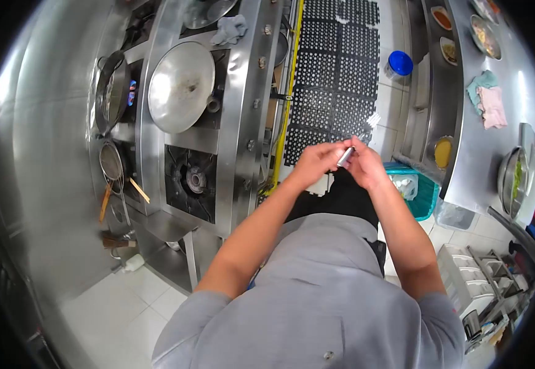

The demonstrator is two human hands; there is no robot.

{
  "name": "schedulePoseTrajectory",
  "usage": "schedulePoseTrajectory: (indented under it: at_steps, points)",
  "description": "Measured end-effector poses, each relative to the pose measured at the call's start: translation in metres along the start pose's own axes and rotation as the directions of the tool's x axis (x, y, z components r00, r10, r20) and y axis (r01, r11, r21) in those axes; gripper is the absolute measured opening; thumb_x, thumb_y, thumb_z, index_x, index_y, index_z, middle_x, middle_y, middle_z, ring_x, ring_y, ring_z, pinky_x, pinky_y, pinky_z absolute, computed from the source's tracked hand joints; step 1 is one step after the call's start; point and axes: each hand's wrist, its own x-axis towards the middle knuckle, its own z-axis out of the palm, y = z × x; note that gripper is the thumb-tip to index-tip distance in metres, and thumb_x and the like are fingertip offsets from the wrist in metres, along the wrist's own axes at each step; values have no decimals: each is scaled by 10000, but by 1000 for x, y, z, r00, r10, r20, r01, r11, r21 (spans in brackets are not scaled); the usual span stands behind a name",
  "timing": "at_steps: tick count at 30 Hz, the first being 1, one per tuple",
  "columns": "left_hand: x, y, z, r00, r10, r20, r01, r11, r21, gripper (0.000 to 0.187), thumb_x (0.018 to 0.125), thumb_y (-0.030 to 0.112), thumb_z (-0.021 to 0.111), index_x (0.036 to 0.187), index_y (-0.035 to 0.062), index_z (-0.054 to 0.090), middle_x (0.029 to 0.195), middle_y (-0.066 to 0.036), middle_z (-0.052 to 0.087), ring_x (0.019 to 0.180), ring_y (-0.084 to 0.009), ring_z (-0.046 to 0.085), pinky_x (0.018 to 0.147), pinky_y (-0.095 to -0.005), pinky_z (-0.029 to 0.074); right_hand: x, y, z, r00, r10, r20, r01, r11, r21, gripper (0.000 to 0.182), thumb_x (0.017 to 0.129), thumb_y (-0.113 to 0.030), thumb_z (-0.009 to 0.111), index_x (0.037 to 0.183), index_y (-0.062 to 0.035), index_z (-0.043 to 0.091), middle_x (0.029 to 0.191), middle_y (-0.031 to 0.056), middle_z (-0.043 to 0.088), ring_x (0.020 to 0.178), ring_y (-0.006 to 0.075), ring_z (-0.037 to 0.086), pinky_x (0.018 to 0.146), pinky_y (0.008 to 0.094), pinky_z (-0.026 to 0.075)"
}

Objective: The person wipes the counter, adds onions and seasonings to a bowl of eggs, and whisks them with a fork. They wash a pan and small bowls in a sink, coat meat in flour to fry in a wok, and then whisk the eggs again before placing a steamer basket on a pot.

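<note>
Both hands meet in front of my body, above the black perforated floor mat [332, 80]. Between them is a small silvery-white object [345, 156], which I cannot identify. My left hand [318, 163] has its fingers closed on one side of it. My right hand [366, 165] wraps round it from the other side, with the thumb and fingertips near its upper end. A white fork-like shape [373, 120] shows just beyond the fingertips; whether it joins the held object cannot be made out.
Stove [227, 141] with a large wok lid [181, 87] and pans stands left. A steel counter [479, 166] with bowls and cloths is right. A blue-lidded tub [399, 63] and a teal bin [426, 195] stand on the floor.
</note>
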Motion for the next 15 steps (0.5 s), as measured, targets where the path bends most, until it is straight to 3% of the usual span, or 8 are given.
schedulePoseTrajectory:
  at_steps: [2, 3, 7, 8, 10, 12, 14, 15]
  points:
    - [49, -7, -39, 966, -170, -193, 165, 985, -43, 511, 1067, 381, 695, 1376, -25, 675, 1174, -118, 711, 949, -195, 698, 821, -345, 596, 8, -25, -24, 993, 17, -115, -19, 1000, -12, 283, 1139, -301, 564, 1078, -41, 657, 1029, 117, 737, 967, 254, 743, 891, 417, 607]
    - [76, -18, -69, 922, -233, -309, 175, 963, -204, 573, 1068, 413, 681, 1430, -23, 597, 1110, -106, 695, 906, -205, 677, 829, -362, 597, 9, -31, -46, 987, 20, -162, -30, 998, -61, 298, 1135, -305, 566, 1062, -34, 665, 1007, 125, 739, 919, 262, 749, 849, 409, 617]
    - [144, -56, -178, 626, -408, -664, -108, 798, -592, 782, 1034, 549, 675, 1493, -8, 375, 1024, -86, 611, 870, -214, 627, 863, -402, 596, 1, -11, -163, 898, -94, -431, -116, 892, -438, 320, 1117, -314, 568, 1044, -29, 693, 966, 114, 751, 819, 257, 747, 730, 382, 610]
    - [156, -54, -192, 539, -463, -704, -159, 765, -625, 795, 1021, 567, 681, 1472, -10, 371, 1041, -90, 604, 885, -212, 628, 868, -404, 597, -1, 14, -210, 865, -183, -467, -127, 821, -557, 328, 1111, -326, 571, 1042, -33, 701, 949, 105, 749, 810, 243, 741, 704, 375, 598]
    - [171, -59, -212, 430, -527, -733, -248, 712, -657, 797, 1004, 586, 688, 1427, -14, 379, 1074, -98, 593, 901, -210, 630, 876, -405, 598, -22, 63, -300, 837, -384, -391, -241, 383, -892, 342, 1108, -337, 558, 1014, -47, 712, 918, 88, 721, 799, 203, 719, 641, 354, 561]
    - [180, -70, -230, 403, -547, -733, -309, 673, -672, 775, 993, 589, 689, 1376, -20, 403, 1105, -104, 587, 902, -208, 630, 882, -405, 600, -54, 117, -367, 823, -388, -415, -263, 387, -884, 393, 1110, -349, 530, 978, -25, 709, 772, 95, 653, 655, 175, 674, 537, 330, 510]
    - [183, -71, -232, 344, -558, -755, -301, 696, -652, 589, 1027, 539, 647, 1207, -1, 496, 1044, -88, 611, 870, -202, 642, 867, -383, 605, -89, 125, -352, 734, -27, -678, -447, 733, -513, 395, 1120, -398, 542, 993, -44, 666, 617, 27, 499, 434, 152, 507, 406, 317, 406]
    - [184, -75, -236, 330, -557, -762, -295, 706, -644, 557, 1034, 534, 639, 1161, 6, 515, 1025, -83, 618, 860, -201, 645, 857, -376, 605, -99, 135, -352, 692, 52, -720, -505, 747, -432, 392, 1120, -392, 535, 987, -46, 660, 595, 23, 479, 418, 152, 497, 389, 318, 390]
